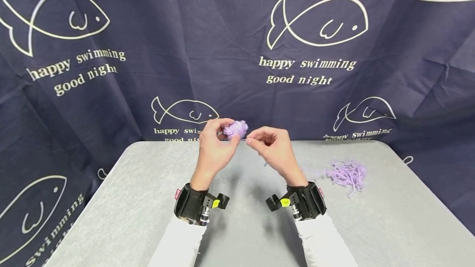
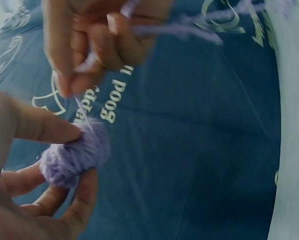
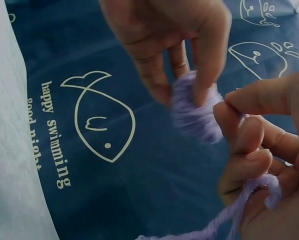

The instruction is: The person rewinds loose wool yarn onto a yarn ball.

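Observation:
A small ball of lilac yarn (image 1: 236, 129) is held up over the table's far edge by my left hand (image 1: 217, 145), thumb on one side and fingers on the other. My right hand (image 1: 272, 147) pinches the strand between thumb and forefinger, close to the ball. In the left wrist view a short taut length of yarn (image 2: 83, 109) runs from the wound ball (image 2: 79, 152) up to the right fingertips. The right wrist view shows yarn (image 3: 224, 216) passing through the curled lower fingers of that hand and trailing away.
On the right of the grey table (image 1: 148, 209) lies a loose tangled heap of lilac yarn (image 1: 348, 175), with a strand leading toward the right wrist. Behind the table hangs a dark blue curtain (image 1: 230, 52) with fish drawings and lettering. Each wrist wears a black camera strap.

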Available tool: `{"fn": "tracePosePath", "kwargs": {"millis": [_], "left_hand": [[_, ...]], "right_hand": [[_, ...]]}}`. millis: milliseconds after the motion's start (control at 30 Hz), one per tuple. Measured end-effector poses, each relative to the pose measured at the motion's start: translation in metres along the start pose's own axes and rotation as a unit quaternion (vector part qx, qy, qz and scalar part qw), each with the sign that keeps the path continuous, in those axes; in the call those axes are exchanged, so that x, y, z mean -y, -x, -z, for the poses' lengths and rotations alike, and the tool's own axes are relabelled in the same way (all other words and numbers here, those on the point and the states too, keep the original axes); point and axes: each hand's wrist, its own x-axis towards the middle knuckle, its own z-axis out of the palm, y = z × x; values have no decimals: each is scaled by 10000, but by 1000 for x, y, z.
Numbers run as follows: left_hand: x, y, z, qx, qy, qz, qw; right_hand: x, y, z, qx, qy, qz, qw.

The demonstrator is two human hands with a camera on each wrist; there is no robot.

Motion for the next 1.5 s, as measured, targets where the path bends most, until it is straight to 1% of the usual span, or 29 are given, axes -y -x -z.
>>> {"fn": "tracePosePath", "kwargs": {"millis": [33,100,200,300,367,433,467,533,567,633,700,733,800,900,967,1033,1067,1167,1200,1267,1333,1367,1433,1467,1500], "left_hand": [[1,1,0,81,-260,-54,9996],[2,1,2,310,-679,-44,9972],[2,1,6,808,-1178,72,9897],[1,1,9,1418,-1412,210,9795],[1,1,11,1846,-1367,284,9728],[1,0,12,2255,-1059,357,9678],[1,-1,13,2448,-821,384,9653],[1,-2,15,2794,-151,395,9592],[1,-2,16,2941,263,412,9545],[0,-3,17,3166,1165,477,9402],[-1,-3,19,3277,2019,552,9213],[-2,-3,20,3281,2412,624,9112],[-3,-4,21,3177,3120,795,8918],[-4,-5,23,2771,4012,1092,8662],[-5,-5,24,2403,4449,1249,8536],[-5,-6,23,2043,4738,1356,8458],[-5,-6,23,1888,4818,1395,8443],[-4,-7,21,1522,4939,1548,8420],[-4,-7,21,1428,4942,1604,8424],[-4,-8,20,1252,4909,1727,8447],[-5,-8,18,1074,4841,1843,8486],[-5,-9,18,967,4778,1880,8526],[-6,-9,16,700,4602,1898,8645],[-6,-9,15,545,4467,1860,8734],[-6,-9,13,374,4261,1777,8862]], "right_hand": [[0,0,1,-54,-40,29,10000],[0,0,2,-168,-124,67,9998],[0,-1,5,-321,-311,84,9990],[-2,-2,7,-487,-529,-10,9974],[-3,-3,8,-622,-704,-97,9955],[-4,-3,9,-772,-923,-196,9925],[-5,-3,9,-843,-1039,-245,9907],[-6,-4,10,-969,-1272,-311,9866],[-7,-4,11,-1018,-1363,-350,9848],[-8,-4,11,-1067,-1495,-421,9821],[-9,-4,12,-1022,-1528,-501,9817],[-9,-4,12,-956,-1530,-552,9820],[-9,-4,12,-747,-1479,-687,9838],[-9,-3,11,-325,-1305,-887,9869],[-9,-2,9,-75,-1195,-935,9884],[-8,-2,8,150,-1047,-868,9906],[-8,-2,7,239,-990,-804,9915],[-7,-1,4,421,-778,-570,9945],[-6,-1,4,446,-708,-507,9952],[-6,-1,3,446,-600,-420,9963],[-5,-2,2,426,-499,-365,9972],[-4,-2,1,418,-458,-348,9975],[-2,-2,1,406,-358,-300,9981],[-1,-2,1,401,-322,-281,9983],[0,-1,0,402,-289,-257,9984]]}}
